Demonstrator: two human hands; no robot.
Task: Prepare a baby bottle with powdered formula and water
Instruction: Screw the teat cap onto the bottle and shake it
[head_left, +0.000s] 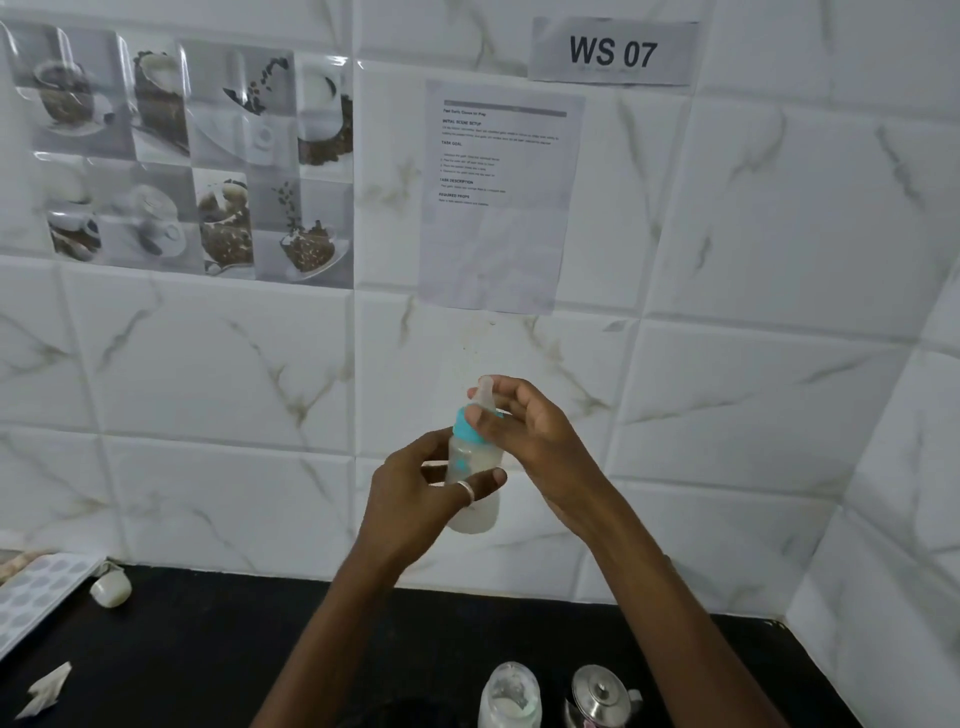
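A clear baby bottle (475, 506) with a teal collar and a pale teat is held up in front of the tiled wall, holding cloudy white liquid. My left hand (415, 499), with a ring on one finger, grips the bottle's body from the left. My right hand (524, 431) is at the top, its fingers curled round the teal collar and teat. On the black counter below stands a clear jar (510, 693) with white powder in it, beside a steel kettle (602, 696) with a lid.
The black counter (208, 649) runs to the tiled wall and a corner at right. A small white cap (110, 588) lies at the left by a dotted mat (36, 597). A crumpled paper scrap (47, 691) lies at the front left.
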